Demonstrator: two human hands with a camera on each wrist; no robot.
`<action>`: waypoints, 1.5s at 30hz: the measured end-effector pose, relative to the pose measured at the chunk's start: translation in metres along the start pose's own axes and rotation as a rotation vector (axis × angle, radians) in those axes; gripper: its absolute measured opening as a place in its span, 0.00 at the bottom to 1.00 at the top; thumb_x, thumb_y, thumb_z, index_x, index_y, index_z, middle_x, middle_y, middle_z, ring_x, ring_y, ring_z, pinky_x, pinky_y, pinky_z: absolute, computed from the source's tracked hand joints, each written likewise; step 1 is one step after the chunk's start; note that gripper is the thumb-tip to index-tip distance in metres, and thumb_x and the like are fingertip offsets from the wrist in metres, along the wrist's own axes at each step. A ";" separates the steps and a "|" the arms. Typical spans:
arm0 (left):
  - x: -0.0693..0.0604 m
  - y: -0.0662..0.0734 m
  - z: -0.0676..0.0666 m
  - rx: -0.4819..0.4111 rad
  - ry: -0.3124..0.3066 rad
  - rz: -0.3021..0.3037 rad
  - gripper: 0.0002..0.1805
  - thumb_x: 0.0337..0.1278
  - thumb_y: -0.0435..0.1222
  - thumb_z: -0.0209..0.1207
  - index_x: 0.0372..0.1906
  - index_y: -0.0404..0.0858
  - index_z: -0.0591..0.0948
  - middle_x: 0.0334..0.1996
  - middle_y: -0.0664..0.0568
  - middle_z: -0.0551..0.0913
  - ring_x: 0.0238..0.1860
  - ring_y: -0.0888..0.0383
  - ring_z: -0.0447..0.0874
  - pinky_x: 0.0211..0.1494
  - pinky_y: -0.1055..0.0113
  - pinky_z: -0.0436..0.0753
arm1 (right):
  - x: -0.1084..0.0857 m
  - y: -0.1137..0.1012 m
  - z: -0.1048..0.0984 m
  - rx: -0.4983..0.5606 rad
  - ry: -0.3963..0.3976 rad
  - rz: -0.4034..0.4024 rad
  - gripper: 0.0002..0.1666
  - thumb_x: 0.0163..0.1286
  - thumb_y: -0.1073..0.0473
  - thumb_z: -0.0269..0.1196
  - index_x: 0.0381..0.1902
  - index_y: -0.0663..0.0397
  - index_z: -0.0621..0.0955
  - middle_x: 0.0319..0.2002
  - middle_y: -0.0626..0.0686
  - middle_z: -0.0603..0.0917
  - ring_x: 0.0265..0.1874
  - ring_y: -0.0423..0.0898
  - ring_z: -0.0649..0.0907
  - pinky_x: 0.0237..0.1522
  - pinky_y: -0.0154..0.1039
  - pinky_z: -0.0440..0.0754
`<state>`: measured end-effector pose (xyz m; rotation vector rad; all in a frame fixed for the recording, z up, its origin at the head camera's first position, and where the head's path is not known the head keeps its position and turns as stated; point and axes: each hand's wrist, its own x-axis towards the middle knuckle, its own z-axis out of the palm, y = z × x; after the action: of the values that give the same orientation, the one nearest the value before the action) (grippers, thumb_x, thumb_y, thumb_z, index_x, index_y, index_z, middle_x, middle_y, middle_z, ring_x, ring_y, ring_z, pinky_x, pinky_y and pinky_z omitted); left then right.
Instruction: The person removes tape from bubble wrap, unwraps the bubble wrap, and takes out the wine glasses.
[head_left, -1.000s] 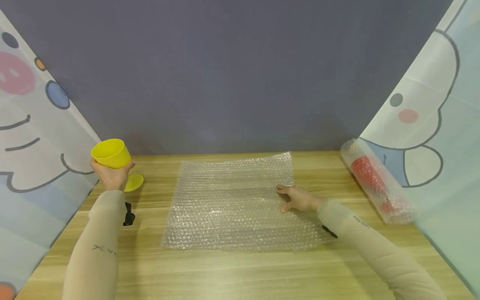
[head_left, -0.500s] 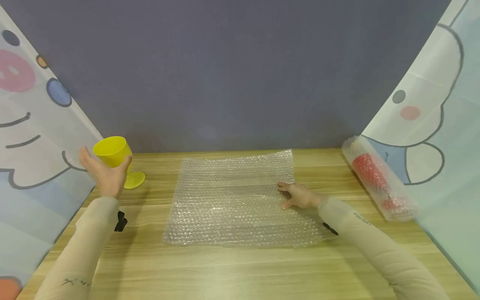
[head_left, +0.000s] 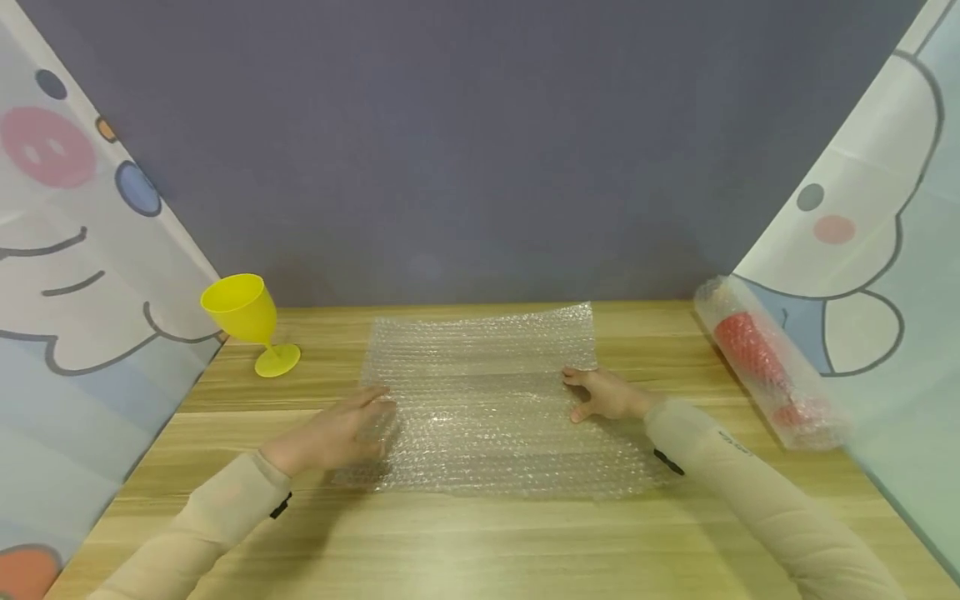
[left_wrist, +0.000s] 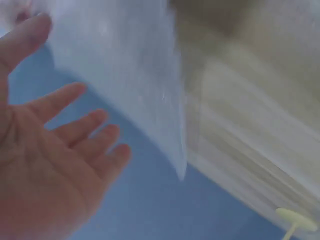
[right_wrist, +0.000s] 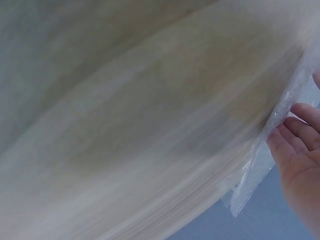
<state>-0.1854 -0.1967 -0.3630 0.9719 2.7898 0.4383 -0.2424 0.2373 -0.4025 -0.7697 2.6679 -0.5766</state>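
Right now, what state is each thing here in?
Yellow goblet: upright on its base, mouth up, not held.
Bubble-wrap sheet: unrolled and spread out.
Bubble-wrap roll: rolled up, lying on its side.
Red goblet-shaped object: wrapped inside the roll.
Left grip: fingers relaxed, at the sheet's left edge; contact unclear.
Right grip: fingertips touching the sheet near its right edge.

Left arm (head_left: 217, 521): one, pale-sleeved, extended forward and inward. Left hand (head_left: 341, 433): fingers relaxed and parted, thumb standing well off, palm visible in wrist view. Right arm (head_left: 750, 487): one, pale-sleeved, likewise extended. Right hand (head_left: 609, 395): fingers lightly bent, thumb apart.
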 end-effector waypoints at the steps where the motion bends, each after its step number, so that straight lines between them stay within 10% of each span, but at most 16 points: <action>1: -0.001 0.004 0.006 0.043 -0.037 0.008 0.37 0.47 0.40 0.64 0.62 0.27 0.65 0.66 0.30 0.57 0.65 0.32 0.56 0.64 0.39 0.61 | 0.000 0.000 0.000 0.000 0.001 -0.007 0.47 0.49 0.46 0.66 0.61 0.70 0.67 0.67 0.67 0.59 0.64 0.64 0.61 0.64 0.60 0.60; 7: -0.005 0.009 0.023 0.057 -0.174 -0.055 0.38 0.44 0.40 0.65 0.62 0.30 0.67 0.65 0.31 0.59 0.65 0.34 0.57 0.66 0.41 0.60 | -0.001 0.000 -0.001 0.011 0.011 -0.049 0.50 0.49 0.41 0.65 0.60 0.72 0.67 0.66 0.69 0.59 0.63 0.67 0.61 0.63 0.61 0.61; 23: 0.022 0.006 0.032 0.015 -0.144 -0.002 0.36 0.48 0.38 0.64 0.62 0.29 0.66 0.65 0.29 0.59 0.65 0.35 0.58 0.66 0.44 0.62 | 0.004 0.016 -0.016 0.054 -0.010 0.047 0.46 0.48 0.55 0.69 0.59 0.77 0.66 0.65 0.71 0.59 0.64 0.67 0.61 0.65 0.59 0.58; 45: 0.056 -0.011 0.025 -0.118 -0.215 -0.077 0.38 0.50 0.37 0.63 0.66 0.32 0.62 0.70 0.35 0.51 0.68 0.36 0.51 0.69 0.43 0.56 | 0.024 0.031 -0.028 0.047 -0.056 0.125 0.46 0.51 0.57 0.69 0.61 0.78 0.62 0.66 0.71 0.56 0.65 0.67 0.58 0.66 0.58 0.58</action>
<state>-0.2287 -0.1642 -0.3929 0.8298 2.5675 0.4527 -0.2862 0.2559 -0.3963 -0.5928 2.6188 -0.5752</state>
